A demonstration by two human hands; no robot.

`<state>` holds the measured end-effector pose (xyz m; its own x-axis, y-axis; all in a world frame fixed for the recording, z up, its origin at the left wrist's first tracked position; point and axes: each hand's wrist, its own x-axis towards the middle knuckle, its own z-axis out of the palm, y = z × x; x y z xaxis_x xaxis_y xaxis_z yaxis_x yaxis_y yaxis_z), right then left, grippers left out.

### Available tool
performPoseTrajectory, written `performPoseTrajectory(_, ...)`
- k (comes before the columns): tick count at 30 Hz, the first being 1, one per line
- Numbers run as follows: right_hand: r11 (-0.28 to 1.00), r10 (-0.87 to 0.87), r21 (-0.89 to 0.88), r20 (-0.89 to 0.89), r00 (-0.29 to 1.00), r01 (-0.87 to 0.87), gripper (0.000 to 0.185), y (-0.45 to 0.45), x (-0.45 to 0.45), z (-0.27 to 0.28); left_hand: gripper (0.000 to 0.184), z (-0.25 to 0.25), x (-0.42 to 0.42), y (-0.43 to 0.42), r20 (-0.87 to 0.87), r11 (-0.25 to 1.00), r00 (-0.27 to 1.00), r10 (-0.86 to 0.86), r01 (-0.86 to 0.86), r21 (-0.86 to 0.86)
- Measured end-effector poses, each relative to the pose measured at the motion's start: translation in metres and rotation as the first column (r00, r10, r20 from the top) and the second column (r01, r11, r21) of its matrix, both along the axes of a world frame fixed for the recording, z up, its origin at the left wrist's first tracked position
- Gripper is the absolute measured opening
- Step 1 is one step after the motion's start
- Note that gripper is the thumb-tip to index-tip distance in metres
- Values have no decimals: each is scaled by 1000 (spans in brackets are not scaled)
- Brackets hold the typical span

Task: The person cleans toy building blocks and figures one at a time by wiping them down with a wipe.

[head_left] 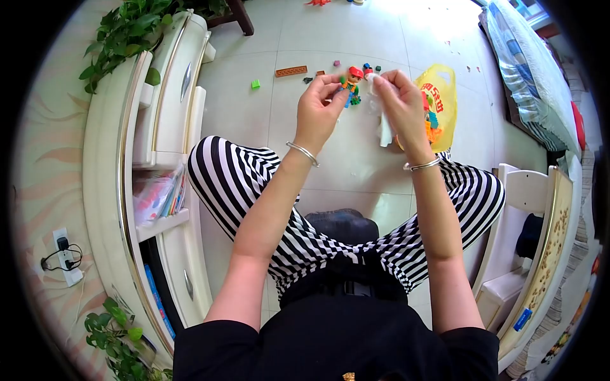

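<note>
Our left hand (321, 105) pinches a small plastic toy figure with a red cap and blue legs (352, 82), its fingers closed around it above the pale, glossy tiled floor (298, 136). Just beside it, our right hand (401, 105) has its thumb and fingers together on a limp white strip (385, 131) that hangs below; we cannot tell whether it is tissue or cloth.

That hand and forearm hide the near side of a crinkled yellow plastic bag with red print (448, 98), which holds orange, red and teal toy pieces (433, 120). Beyond our hands, on the floor, we have a flat, brown studded brick plate (291, 72), a tiny pink block (337, 63) and a dark teal block (379, 68). A bright green block (255, 84) lies apart, towards the smooth cream cabinet (181, 82) along the floor's left edge. Our black-and-white striped trousers (232, 178) flank the space nearer us.
</note>
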<state>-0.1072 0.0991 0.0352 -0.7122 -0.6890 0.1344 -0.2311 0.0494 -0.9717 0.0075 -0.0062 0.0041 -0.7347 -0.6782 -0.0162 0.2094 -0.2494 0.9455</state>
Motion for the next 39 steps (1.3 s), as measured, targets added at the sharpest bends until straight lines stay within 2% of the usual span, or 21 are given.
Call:
performPoseTrajectory(1, 999, -32, 6, -88, 996, 33, 22, -1, 2, 18, 22, -1, -1, 0, 83, 959, 991, 106, -80, -272)
performPoseTrajectory(2, 997, -14, 74, -208, 978, 30, 25, -4, 6, 34, 22, -1, -2, 1, 83, 960, 991, 101, -75, -271)
performPoseTrajectory(3, 997, -22, 74, -209, 978, 38, 25, -7, 6, 40, 22, -1, -4, 2, 42, 900, 985, 165, -133, -415)
performPoseTrajectory(4, 990, 42, 142, -339, 940, 7, 26, -12, 3, 43, 22, -1, -5, 3, -10, 816, 975, 222, -191, -545)
performPoseTrajectory(5, 977, 116, 214, -455, 883, -18, 27, -15, 0, 44, 22, -2, -5, 5, -11, 817, 976, 219, -190, -544)
performPoseTrajectory(7, 969, 169, 232, -376, 911, -85, 28, -20, -5, 44, 22, -6, -6, 6, 19, 893, 977, 214, -188, -410)
performPoseTrajectory(9, 941, 206, 308, -195, 959, -139, 24, -24, -5, 46, 22, -9, -6, 3, 9, 870, 969, 246, -217, -442)
performPoseTrajectory(10, 940, 211, 309, -193, 958, -145, 24, -25, -3, 44, 21, -10, -6, 2, -4, 848, 964, 265, -235, -474)
performPoseTrajectory(14, 975, 82, 224, -366, 927, 2, 26, -21, 14, 31, 21, -8, -3, 0, -8, 819, 957, 291, -253, -514)
performPoseTrajectory(16, 991, 24, 132, -431, 902, 37, 24, -22, 22, 14, 20, 3, 2, 1, 77, 736, 940, 333, -208, -644)
performPoseTrajectory(20, 995, -44, 52, -514, 857, 83, 18, -23, 35, -1, 20, -2, 1, -4, 81, 732, 942, 326, -197, -652)
performPoseTrajectory(22, 997, -48, 39, -455, 889, 74, 17, -21, 36, 1, 20, -1, 2, -5, 79, 716, 943, 323, -189, -672)
performPoseTrajectory(24, 998, -49, 25, -395, 917, 63, 15, -23, 33, 1, 21, 2, 2, -4, 58, 717, 946, 319, -201, -668)
performPoseTrajectory(26, 984, -92, -179, -372, 924, 26, 12, -25, 25, -3, 22, 1, 0, -2, 38, 723, 949, 313, -212, -658)
performPoseTrajectory(29, 1000, -6, -28, -507, 862, -9, 13, -20, 29, 0, 26, -4, -2, -2, 36, 763, 954, 298, -215, -610)
performPoseTrajectory(31, 999, 24, -14, -594, 804, -41, 14, -18, 32, -2, 29, -3, 2, -4, 62, 756, 942, 328, -223, -615)
performPoseTrajectory(33, 997, 73, 58, -501, 863, -51, 13, -14, 36, -1, 27, 1, 1, -1, 23, 816, 962, 273, -218, -535)
performPoseTrajectory(34, 997, 0, -70, -378, 926, -29, 11, -14, 36, -9, 25, 3, 1, 0, -19, 872, 976, 217, -203, -446)
performPoseTrajectory(35, 997, 0, -71, -377, 926, -29, 11, -13, 34, -11, 25, 4, 1, -2, -19, 871, 976, 218, -203, -448)
performPoseTrajectory(37, 969, -104, -230, -50, 993, 90, 11, -6, 27, -12, 24, 7, 0, -3, -72, 991, 997, 37, -46, -122)
performPoseTrajectory(39, 980, -66, -196, -123, 990, 41, 13, -5, 17, -11, 24, 10, 1, -1, -90, 997, 996, -10, 4, -71)
